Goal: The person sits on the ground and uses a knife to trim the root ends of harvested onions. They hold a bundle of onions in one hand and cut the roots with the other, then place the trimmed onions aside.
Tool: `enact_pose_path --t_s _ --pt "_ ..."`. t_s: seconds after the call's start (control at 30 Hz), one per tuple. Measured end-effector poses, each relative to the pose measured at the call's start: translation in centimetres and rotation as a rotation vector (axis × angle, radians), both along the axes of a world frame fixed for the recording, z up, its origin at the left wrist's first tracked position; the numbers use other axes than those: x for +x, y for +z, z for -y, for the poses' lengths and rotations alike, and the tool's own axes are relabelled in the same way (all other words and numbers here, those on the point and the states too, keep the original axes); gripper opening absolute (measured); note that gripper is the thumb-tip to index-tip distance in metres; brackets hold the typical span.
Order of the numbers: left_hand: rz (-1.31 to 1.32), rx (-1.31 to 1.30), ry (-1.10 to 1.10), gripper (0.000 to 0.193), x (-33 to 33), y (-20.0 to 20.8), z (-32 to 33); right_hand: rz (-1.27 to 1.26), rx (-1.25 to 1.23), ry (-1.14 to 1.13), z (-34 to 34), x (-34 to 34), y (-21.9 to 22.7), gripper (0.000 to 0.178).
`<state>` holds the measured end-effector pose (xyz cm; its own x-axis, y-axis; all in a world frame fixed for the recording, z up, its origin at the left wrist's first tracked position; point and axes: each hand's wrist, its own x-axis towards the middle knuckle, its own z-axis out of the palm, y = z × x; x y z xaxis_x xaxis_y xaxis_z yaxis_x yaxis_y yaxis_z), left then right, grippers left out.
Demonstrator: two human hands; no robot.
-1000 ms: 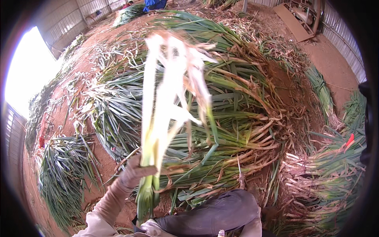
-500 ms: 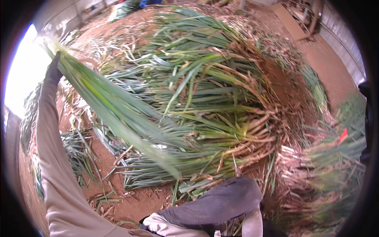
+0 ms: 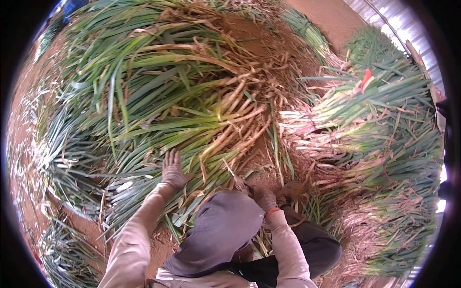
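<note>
My left hand [image 3: 173,171], in a pale glove, lies with fingers stretched out on the near edge of a large heap of green onions [image 3: 158,127]. Nothing is gripped in it. The heap's long green leaves point left and its brownish root ends point right. My right hand [image 3: 264,197], gloved with a reddish band at the wrist, is low beside my bent knee [image 3: 230,221]. Its fingers look closed. A thin pale piece [image 3: 234,174] sticks out near its fingertips, and I cannot make out what it is.
To the right lie several cleaned green onion bundles [image 3: 374,115] with pale pinkish root ends. A red-orange scrap [image 3: 367,79] sits on them. Dry trimmings [image 3: 283,72] cover the reddish dirt floor. More loose leaves [image 3: 67,249] lie at the lower left. A corrugated metal wall [image 3: 384,21] stands far right.
My left hand, stretched far left with a bunch of green onions, has come back to the heap without it. My view has swung right and down, and my right hand now shows.
</note>
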<state>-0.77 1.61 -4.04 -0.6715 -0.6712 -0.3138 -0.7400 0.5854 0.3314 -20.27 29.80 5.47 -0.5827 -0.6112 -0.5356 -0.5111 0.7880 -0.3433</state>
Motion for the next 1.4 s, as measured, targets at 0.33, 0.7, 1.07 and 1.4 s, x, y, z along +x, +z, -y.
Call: enact_pose_path --t_s 0.33,0.7,1.07,1.4 --pt "0.366 0.08 -0.221 0.118 -11.2 -3.6 -1.3 0.081 0.104 -0.022 -0.2 -1.9 -2.8 0.05" --pt "0.432 0.085 -0.303 0.12 -10.8 -2.8 -6.5 0.069 0.127 -0.07 -1.3 -4.2 -6.6 0.045" --pt "0.466 0.104 -0.103 0.096 -8.8 -3.3 -5.7 0.1 0.082 -0.04 -1.2 -4.2 -1.4 0.045" --pt "0.263 -0.05 -0.029 0.086 4.7 7.3 -2.7 0.075 -0.077 -0.047 -2.1 -2.4 0.9 0.048"
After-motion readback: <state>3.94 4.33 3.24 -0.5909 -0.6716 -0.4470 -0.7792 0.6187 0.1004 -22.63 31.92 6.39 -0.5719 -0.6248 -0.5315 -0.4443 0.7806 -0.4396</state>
